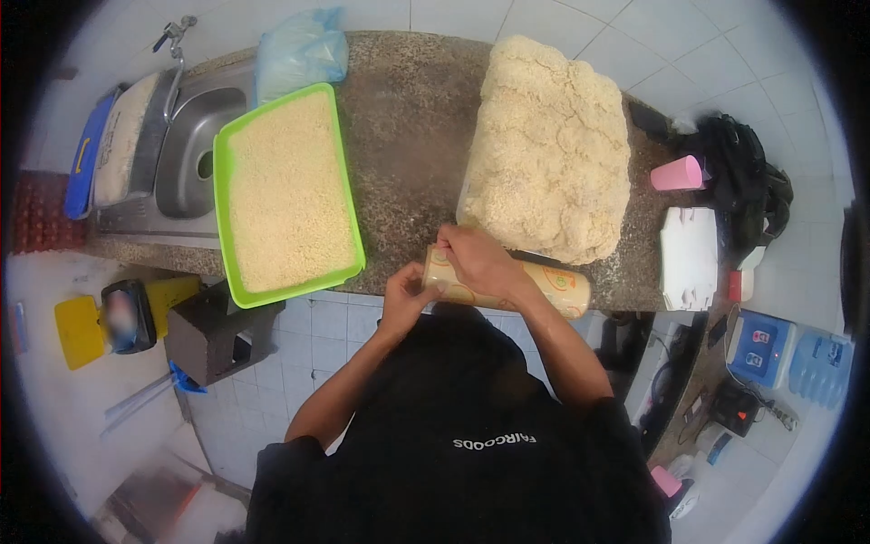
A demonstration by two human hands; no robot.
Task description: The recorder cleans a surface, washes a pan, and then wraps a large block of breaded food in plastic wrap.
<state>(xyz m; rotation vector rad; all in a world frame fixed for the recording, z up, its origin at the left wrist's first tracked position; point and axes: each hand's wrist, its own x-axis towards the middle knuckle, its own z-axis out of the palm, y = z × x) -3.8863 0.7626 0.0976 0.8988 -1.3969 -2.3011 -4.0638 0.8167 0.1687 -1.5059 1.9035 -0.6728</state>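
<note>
A cylindrical roll of printed yellowish film (554,289) lies along the front edge of the stone counter. My left hand (408,296) pinches the roll's left end with thumb and fingers. Across the roll's left part reaches my right hand (479,262), its fingertips gripping the upper corner at that end. Just behind the roll, a large heap of pale breadcrumb-like coating (547,149) rises above a light container mostly hidden under it. To the left, a bright green tray (360,262) holds a flatter layer of similar crumbs (292,197).
A steel sink (197,163) lies left of the green tray, with a light blue plastic bag (302,54) behind. On the right are a pink cup (677,173), a stack of white boxes (690,258) and a black bag (731,177). The speckled counter (414,129) shows between the crumbs.
</note>
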